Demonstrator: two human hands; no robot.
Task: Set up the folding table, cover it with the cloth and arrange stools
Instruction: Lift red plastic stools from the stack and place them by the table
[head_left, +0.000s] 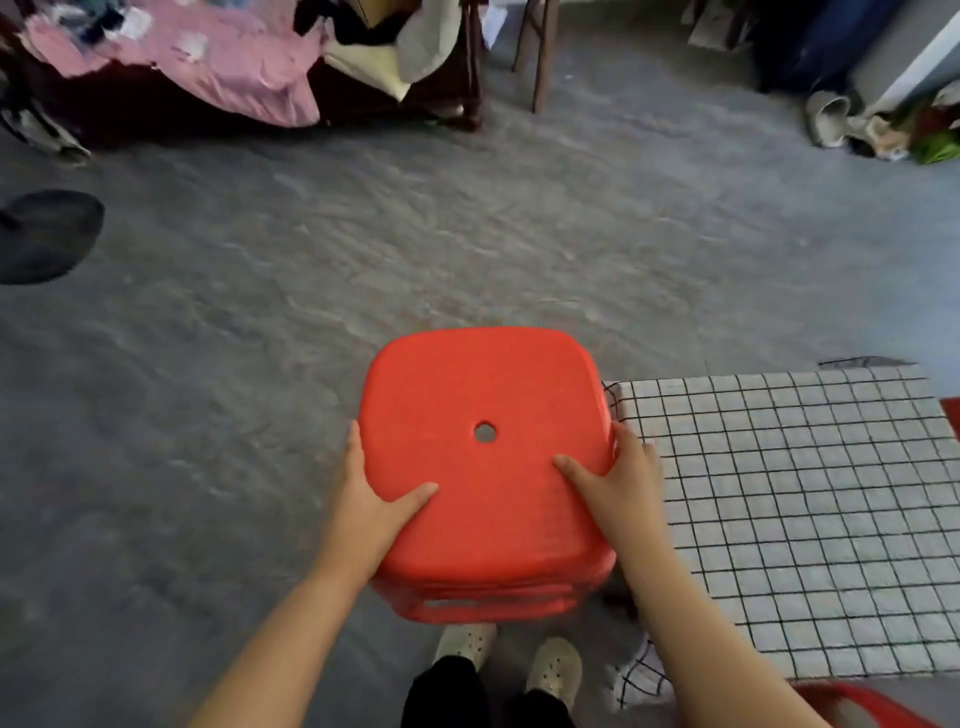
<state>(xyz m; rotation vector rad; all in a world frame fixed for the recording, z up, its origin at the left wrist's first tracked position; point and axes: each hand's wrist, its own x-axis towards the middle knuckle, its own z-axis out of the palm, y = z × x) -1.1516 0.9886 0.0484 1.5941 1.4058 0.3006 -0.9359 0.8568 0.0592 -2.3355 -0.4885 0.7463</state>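
Observation:
A red plastic stool with a round hole in its square seat is in the middle of the head view, seen from above; layered red rims under the seat suggest stacked stools. My left hand grips its left edge, thumb lying on the seat. My right hand grips the right edge, thumb on top as well. The folding table stands just right of the stool, covered with a white cloth checked in black lines; a cloth corner hangs down near my feet.
Red stool parts show at the table's far right edge and bottom right. A cluttered piece of furniture with pink fabric is at the back left, a dark round object at left, shoes at back right. Grey floor lies ahead.

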